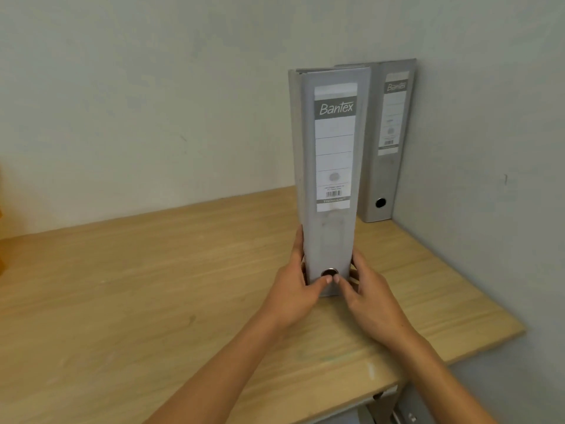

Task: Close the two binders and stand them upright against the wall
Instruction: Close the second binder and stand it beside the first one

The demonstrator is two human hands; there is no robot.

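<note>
The near binder (330, 179) is a tall, narrow grey box of smooth plastic-coated board, closed, standing upright on the desk (153, 286) with its spine facing the camera. A long white label (334, 145) runs down the upper spine, ruled into blank bands under a dark grey block printed "Bantex", with a small barcode near its lower end. Below the label the grey surface looks scuffed and faintly smudged. Near the foot of the spine sits a round metal-rimmed finger hole (329, 273).

The left hand (295, 286) presses against the binder's left side low down, fingers laid up along the edge and the thumb tip on the spine just below the hole. The right hand (367, 298) clamps the opposite side at the same height, its thumb tip meeting the spine beside the other thumb. Both hands are closed on this binder, which stands well out from the wall (153, 102).

The far binder (388, 142), of the same grey make with the same kind of label and a dark round hole near its base, stands upright in the corner, closed, against the back wall and next to the side wall (489, 148).

The desk is pale wood-grain laminate, smooth and slightly glossy. The walls are plain, matte, pale greenish-white with a few small marks.
</note>
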